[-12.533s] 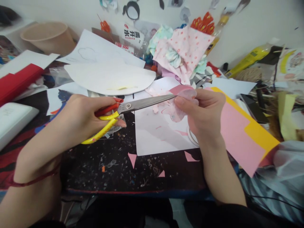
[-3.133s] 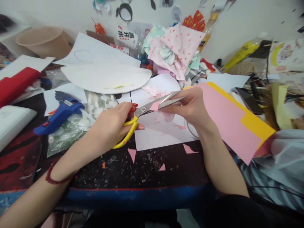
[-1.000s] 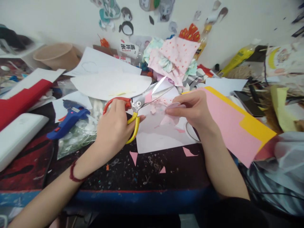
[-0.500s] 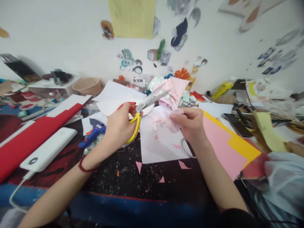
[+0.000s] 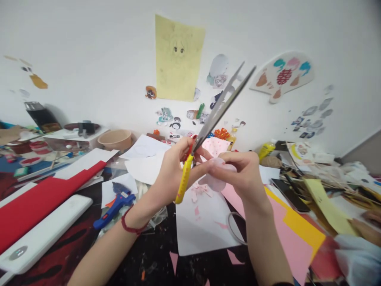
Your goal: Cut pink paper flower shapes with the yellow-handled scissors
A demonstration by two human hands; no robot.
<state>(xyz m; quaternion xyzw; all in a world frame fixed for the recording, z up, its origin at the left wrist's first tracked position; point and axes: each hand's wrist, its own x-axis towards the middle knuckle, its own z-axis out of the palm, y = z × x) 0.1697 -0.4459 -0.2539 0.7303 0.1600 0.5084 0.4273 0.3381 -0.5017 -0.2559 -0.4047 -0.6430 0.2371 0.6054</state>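
My left hand (image 5: 168,174) is closed around a pair of scissors (image 5: 185,179) with yellow and red handles. Its long blades point up and to the right, slightly apart, away from the paper. The thumb and fingers of that same hand reach across to a thin, pale pink, see-through piece (image 5: 216,182) with a rounded edge. My right hand (image 5: 248,174) pinches this piece between thumb and forefinger. Both hands meet at it, partly covering it. Below lies a white sheet (image 5: 198,234) with small pink scraps (image 5: 201,190).
To the left are a blue glue gun (image 5: 116,208), a white power bank (image 5: 50,230) and a red folded sheet (image 5: 50,194). Pink paper (image 5: 285,238), yellow paper (image 5: 303,226) and a phone (image 5: 290,194) lie right. A tan bowl (image 5: 114,140) stands behind.
The scissors have swung upright, blades now pointing higher. My left hand has moved right to meet my right hand at the pale piece. The camera view has tilted up.
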